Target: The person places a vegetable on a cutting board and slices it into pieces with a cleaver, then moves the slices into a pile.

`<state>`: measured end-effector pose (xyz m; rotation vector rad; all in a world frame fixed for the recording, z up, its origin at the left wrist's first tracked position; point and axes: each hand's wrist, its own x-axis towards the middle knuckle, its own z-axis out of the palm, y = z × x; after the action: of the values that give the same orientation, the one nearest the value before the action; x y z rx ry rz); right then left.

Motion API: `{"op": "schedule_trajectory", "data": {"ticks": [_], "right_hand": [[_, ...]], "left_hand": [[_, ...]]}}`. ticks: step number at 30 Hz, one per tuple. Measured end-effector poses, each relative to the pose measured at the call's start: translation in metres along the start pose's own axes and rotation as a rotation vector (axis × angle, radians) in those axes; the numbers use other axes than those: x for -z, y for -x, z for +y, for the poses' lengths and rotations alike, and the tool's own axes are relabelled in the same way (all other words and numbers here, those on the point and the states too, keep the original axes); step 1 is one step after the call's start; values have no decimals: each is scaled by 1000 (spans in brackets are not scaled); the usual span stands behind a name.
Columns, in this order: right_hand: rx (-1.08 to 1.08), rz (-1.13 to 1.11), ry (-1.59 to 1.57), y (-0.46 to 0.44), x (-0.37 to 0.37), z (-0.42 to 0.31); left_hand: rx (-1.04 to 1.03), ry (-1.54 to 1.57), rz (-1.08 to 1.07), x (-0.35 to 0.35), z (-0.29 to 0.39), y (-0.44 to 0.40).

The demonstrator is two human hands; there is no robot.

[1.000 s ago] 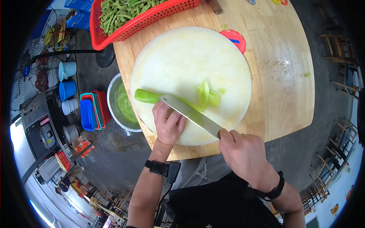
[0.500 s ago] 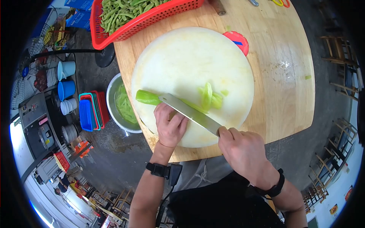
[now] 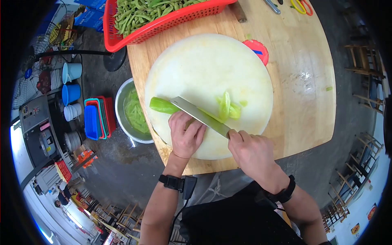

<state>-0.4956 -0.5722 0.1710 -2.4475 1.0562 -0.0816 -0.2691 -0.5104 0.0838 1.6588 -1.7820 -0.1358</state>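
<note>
A round white cutting board (image 3: 208,65) carries a peeled green vegetable (image 3: 162,105), partly hidden by the cleaver. My right hand (image 3: 252,153) is wrapped round the handle of the cleaver (image 3: 202,116), whose blade lies slantwise across the vegetable. Bent fingers of my left hand (image 3: 185,134) press on the vegetable close beside the blade; the blade hides part of the contact. Cut light-green pieces (image 3: 224,107) lie on the board to the right of the blade.
A red basket of green pods (image 3: 171,20) stands at the upper left. Beside the table (image 3: 302,106) is a metal bowl of green slices (image 3: 134,112). A red round object (image 3: 258,51), scissors (image 3: 301,5) and a wooden handle (image 3: 237,12) lie beyond the board. A distant person (image 3: 63,197) shows at lower left.
The cleaver and my right hand have shifted slightly left, and the blade sits a little steeper over the vegetable. The table and board appear slightly lower and further right in view.
</note>
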Motion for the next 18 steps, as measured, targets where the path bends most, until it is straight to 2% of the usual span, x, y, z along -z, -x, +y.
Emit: {"op": "schedule_trajectory", "data": {"ticks": [11, 18], "right_hand": [[-130, 32, -142, 29, 6, 15], [-230, 1, -222, 45, 20, 26]], "left_hand": [[60, -96, -3, 5, 3, -4], [62, -61, -149, 23, -10, -8]]}}
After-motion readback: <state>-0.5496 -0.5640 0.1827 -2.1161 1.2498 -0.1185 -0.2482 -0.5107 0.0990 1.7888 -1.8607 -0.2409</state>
